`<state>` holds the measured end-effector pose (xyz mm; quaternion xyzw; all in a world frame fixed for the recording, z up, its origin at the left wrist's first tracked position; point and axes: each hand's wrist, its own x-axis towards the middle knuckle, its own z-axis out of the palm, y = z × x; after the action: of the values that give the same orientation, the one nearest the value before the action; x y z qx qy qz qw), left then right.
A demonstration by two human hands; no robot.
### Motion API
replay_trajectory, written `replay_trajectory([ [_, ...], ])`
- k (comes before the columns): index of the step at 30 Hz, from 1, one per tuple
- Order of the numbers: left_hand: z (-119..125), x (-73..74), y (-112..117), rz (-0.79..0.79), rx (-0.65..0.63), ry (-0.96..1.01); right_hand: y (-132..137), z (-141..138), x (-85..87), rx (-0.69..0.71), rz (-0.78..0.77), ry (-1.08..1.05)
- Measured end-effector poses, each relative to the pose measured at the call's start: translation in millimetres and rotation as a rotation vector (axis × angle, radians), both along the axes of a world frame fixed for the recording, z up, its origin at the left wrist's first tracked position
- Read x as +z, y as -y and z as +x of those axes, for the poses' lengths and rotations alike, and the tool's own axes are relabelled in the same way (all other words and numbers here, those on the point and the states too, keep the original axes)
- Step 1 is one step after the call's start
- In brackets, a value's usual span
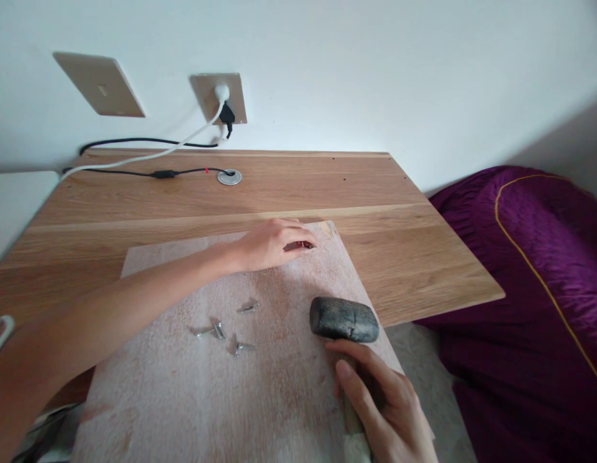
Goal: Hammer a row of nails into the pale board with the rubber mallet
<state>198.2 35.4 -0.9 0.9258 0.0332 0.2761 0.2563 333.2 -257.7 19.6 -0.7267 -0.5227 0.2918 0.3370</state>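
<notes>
A pale wooden board (182, 392) lies on the desk. Near its far right corner, my left hand (279, 244) is closed in a pinch on a small metal screw (308, 245), mostly hidden by the fingers. My right hand (380, 399) is wrapped round the handle of a rubber mallet (344, 319), just below its black head. The mallet head rests on or just above the board's right side; I cannot tell which. Several silver screws (218, 330) lie loose on the board between my left forearm and the mallet.
The wood-grain desk (423, 257) runs along a white wall. A wall socket (235, 96) has white and black cables plugged in, running left past a cable grommet (229, 177). Purple fabric (520, 289) drapes something at the right. A white panel-like object (18, 206) stands at the left edge.
</notes>
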Motion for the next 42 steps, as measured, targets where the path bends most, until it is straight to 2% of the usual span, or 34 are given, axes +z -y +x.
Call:
replay_trajectory([
  [23,0.6,-1.1,0.2,-0.020,0.009,0.005,-2.9,1.4,-2.6,0.012,0.008,0.001],
  [42,0.5,1.7,1.4,-0.032,0.007,-0.012,-4.4,-0.9,3.0,-0.017,-0.008,-0.025],
])
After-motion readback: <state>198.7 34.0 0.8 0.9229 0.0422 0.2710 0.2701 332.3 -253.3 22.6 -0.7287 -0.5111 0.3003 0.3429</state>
